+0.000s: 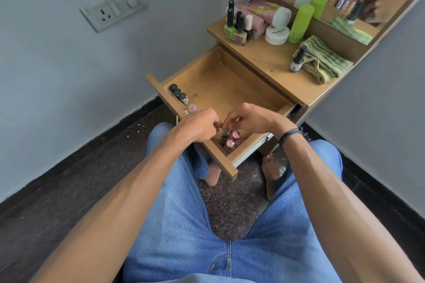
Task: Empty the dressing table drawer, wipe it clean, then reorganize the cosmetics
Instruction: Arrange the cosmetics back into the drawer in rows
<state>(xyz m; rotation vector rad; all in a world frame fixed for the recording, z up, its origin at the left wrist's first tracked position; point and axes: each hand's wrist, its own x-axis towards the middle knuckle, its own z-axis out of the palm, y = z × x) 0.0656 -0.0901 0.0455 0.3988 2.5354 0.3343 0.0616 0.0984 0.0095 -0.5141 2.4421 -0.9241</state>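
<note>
standing pink-capped bottles (235, 135) cluster in wooden drawer (218, 85).

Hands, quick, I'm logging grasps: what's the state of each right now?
Left hand: fingers curled beside the right's fingertips; cannot tell whether it holds anything.
Right hand: pinching the cap of the dark nail polish bottle in the drawer.
</note>
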